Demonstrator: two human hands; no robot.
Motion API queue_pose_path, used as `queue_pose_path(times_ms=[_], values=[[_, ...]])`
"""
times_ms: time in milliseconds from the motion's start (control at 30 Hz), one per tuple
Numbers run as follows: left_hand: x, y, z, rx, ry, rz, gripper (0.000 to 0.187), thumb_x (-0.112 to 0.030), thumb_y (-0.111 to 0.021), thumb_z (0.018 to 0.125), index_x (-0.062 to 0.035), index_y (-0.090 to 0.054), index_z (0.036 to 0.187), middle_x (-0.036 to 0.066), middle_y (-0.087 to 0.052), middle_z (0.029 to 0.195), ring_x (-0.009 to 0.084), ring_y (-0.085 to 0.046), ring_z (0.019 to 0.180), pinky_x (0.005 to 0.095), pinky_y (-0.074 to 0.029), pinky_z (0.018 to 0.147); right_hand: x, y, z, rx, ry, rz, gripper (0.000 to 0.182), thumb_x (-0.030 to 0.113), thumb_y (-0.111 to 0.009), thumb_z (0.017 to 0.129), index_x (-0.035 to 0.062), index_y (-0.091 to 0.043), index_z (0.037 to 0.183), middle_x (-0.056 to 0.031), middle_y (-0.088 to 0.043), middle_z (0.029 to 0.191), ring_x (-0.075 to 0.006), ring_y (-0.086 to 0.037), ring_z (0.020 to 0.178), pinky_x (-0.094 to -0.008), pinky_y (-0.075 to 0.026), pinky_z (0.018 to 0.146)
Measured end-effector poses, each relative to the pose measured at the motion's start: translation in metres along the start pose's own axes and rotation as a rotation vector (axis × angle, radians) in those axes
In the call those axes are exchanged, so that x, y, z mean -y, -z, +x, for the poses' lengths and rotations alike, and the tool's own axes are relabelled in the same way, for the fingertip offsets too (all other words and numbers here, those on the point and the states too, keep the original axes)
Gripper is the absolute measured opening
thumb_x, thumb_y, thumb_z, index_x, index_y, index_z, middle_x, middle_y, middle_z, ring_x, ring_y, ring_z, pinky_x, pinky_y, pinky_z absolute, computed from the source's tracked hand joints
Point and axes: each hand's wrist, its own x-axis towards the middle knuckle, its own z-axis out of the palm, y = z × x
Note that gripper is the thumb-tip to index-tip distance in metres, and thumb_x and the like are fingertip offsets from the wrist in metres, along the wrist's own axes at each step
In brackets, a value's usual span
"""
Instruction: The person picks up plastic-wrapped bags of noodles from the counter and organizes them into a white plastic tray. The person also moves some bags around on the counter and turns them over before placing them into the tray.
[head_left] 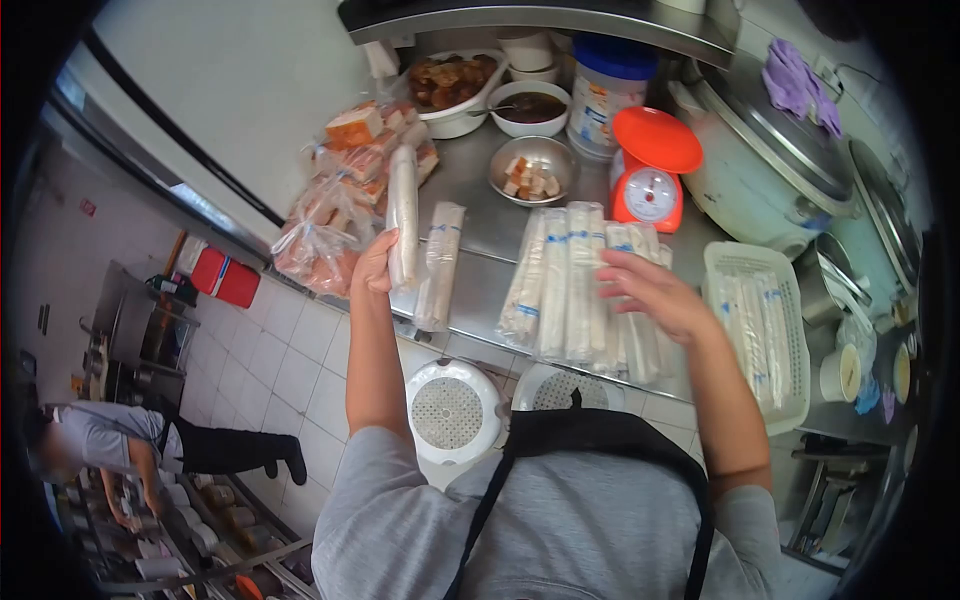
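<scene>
Scale: a red-orange kitchen scale stands on the steel counter, its round pan on top.
Bowls: a metal bowl holds pale, brown-edged cubes; behind it, a white bowl holds dark liquid and 1 spoon.
Tub: 1 blue-lidded container stands behind the scale.
Pot: purple cloth drapes over the lid.
Stools: 2 round white seats, 1 at left, 1 at right.
Co-worker: 1 person, in gray top and dark trousers, bends over containers at far left.
</scene>
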Motion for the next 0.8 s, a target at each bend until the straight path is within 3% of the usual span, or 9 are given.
queue_pose_path(times_ms=[100, 233, 367, 433, 500, 633, 667, 767, 800], values=[[0.024, -0.099, -0.026, 0.19, -0.156, 0.098, 0.039, -0.015, -0.059, 0.074, -0.0044, -0.043, 0.108, 0.009, -0.056, 0.084, 0.0196, -0.057, 0.07, 0.0298, -0.049, 0.064, -0.012, -0.023, 0.029, -0.044, 0.004, 0.157, 0.055, 0.034, -0.045, 0.085, 0.0032, -0.027, 0.128, -0.0137, -0.042, 0.12, -0.0208, -0.045, 0.106, -0.0297, -0.038, 0.085], [0.086, -0.206, -0.047, 0.394, -0.083, 0.184, 0.056, -0.01, -0.061, 0.072, -0.0044, -0.033, 0.121, 0.009, -0.052, 0.105, 0.0173, -0.054, 0.091, 0.0304, -0.046, 0.076, -0.003, -0.021, 0.013, -0.183, 0.073, 0.37, 0.05, 0.027, -0.045, 0.085, 0.0004, -0.03, 0.124, -0.0135, -0.045, 0.116, -0.0203, -0.047, 0.104, -0.0307, -0.038, 0.085], [0.146, -0.284, -0.059, 0.513, -0.076, 0.428, 0.089, -0.004, -0.057, 0.073, -0.0031, 0.009, 0.132, 0.012, -0.032, 0.127, 0.0161, -0.035, 0.114, 0.0258, -0.032, 0.092, -0.024, 0.012, -0.039, -0.339, 0.175, 0.467, 0.036, 0.012, -0.042, 0.084, -0.0035, -0.037, 0.116, -0.0131, -0.051, 0.104, -0.0183, -0.051, 0.093, -0.0294, -0.04, 0.082], [0.174, -0.308, -0.06, 0.592, -0.196, 0.754, 0.093, -0.014, -0.058, 0.076, 0.0008, 0.018, 0.128, 0.016, -0.039, 0.12, 0.0169, -0.043, 0.106, 0.0254, -0.035, 0.088, -0.036, 0.041, -0.071, -0.403, 0.15, 0.514, 0.034, 0.01, -0.041, 0.084, -0.0031, -0.038, 0.116, -0.0125, -0.052, 0.103, -0.0179, -0.052, 0.091, -0.0289, -0.041, 0.081], [0.179, -0.333, -0.063, 0.685, 0.26, 0.995, 0.096, -0.025, -0.057, 0.077, 0.0036, 0.021, 0.126, 0.021, -0.045, 0.113, 0.0187, -0.05, 0.097, 0.0271, -0.039, 0.083, -0.05, 0.075, -0.099, -0.45, 0.157, 0.457, 0.032, 0.009, -0.041, 0.084, -0.0029, -0.04, 0.114, -0.0125, -0.052, 0.103, -0.0177, -0.052, 0.092, -0.0278, -0.041, 0.081], [0.221, -0.346, -0.041, 0.575, -0.066, 1.101, 0.085, -0.036, -0.057, 0.077, 0.0022, -0.003, 0.131, 0.024, -0.048, 0.106, 0.0273, -0.052, 0.093, 0.0318, -0.041, 0.08, -0.077, 0.138, -0.139, -0.628, 0.015, 0.15, 0.042, 0.013, -0.042, 0.084, -0.0051, -0.034, 0.121, -0.0166, -0.046, 0.115, -0.0213, -0.046, 0.104, -0.0273, -0.035, 0.088], [0.229, -0.352, -0.039, 0.507, -0.175, 1.048, 0.074, -0.033, -0.056, 0.077, 0.0006, -0.017, 0.13, 0.027, -0.041, 0.115, 0.0336, -0.044, 0.105, 0.0347, -0.036, 0.087, -0.088, 0.151, -0.142, -0.679, -0.024, 0.078, 0.045, 0.014, -0.043, 0.084, -0.0052, -0.032, 0.123, -0.0179, -0.044, 0.118, -0.0224, -0.044, 0.107, -0.0278, -0.033, 0.09], [0.248, -0.368, -0.017, 0.566, -0.656, 1.339, 0.059, -0.025, -0.05, 0.08, -0.0054, -0.023, 0.13, 0.021, -0.035, 0.124, 0.0357, -0.029, 0.117, 0.0422, -0.025, 0.095, -0.099, 0.154, -0.148, -0.705, -0.21, -0.157, 0.053, 0.018, -0.045, 0.082, -0.0066, -0.027, 0.125, -0.0217, -0.035, 0.126, -0.0262, -0.035, 0.117, -0.0291, -0.028, 0.095], [0.255, -0.374, -0.015, 0.621, -0.659, 1.456, 0.056, -0.026, -0.047, 0.081, -0.0073, -0.026, 0.129, 0.019, -0.033, 0.126, 0.0361, -0.025, 0.119, 0.0444, -0.023, 0.096, -0.112, 0.154, -0.144, -0.653, -0.25, -0.168, 0.052, 0.018, -0.046, 0.082, -0.0074, -0.028, 0.125, -0.0218, -0.036, 0.126, -0.0266, -0.036, 0.117, -0.0293, -0.028, 0.095]])
